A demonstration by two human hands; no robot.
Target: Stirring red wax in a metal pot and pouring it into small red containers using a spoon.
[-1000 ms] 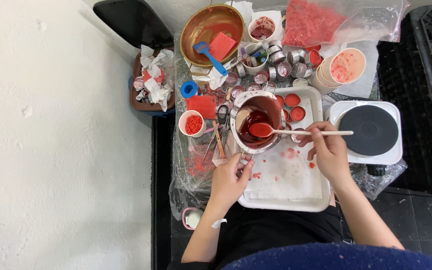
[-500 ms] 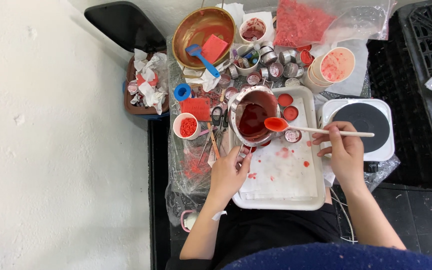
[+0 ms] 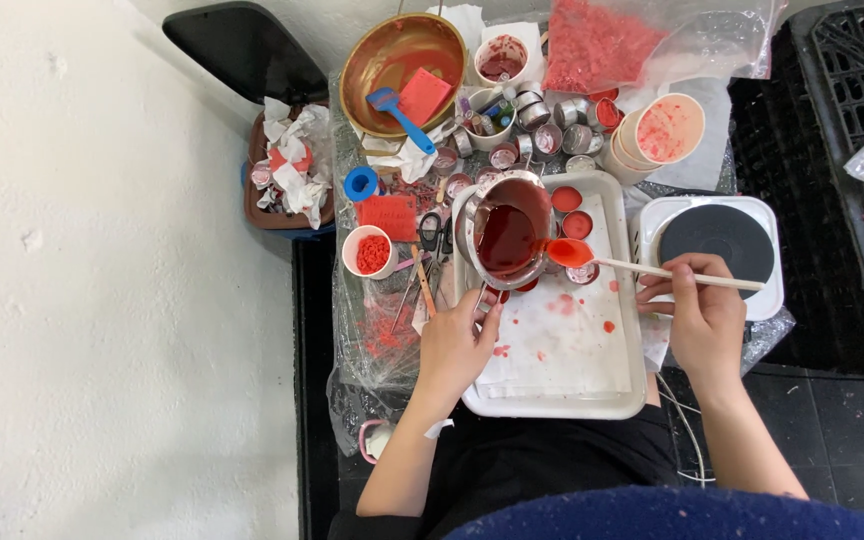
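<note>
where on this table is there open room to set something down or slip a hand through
The paper in the white tray, between the left hand and right hand, is bare apart from red spots. The hotplate top is bare. Behind the steel pot, small tins crowd.

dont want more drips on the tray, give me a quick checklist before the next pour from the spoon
1. Spoon loaded with red liquid: ok.
2. Spoon bowl over the small metal cup on the white tray: ok, it sits just above the cup.
3. Right hand gripping the wooden handle firmly: ok, fingers wrapped round its far end.
4. Left hand steadying the metal pot: ok, it holds the handle; pot is tilted.
5. Tray paper clean: not ok, red spots already there.
6. Cup's fill level: cannot tell, the spoon hides it.
</note>
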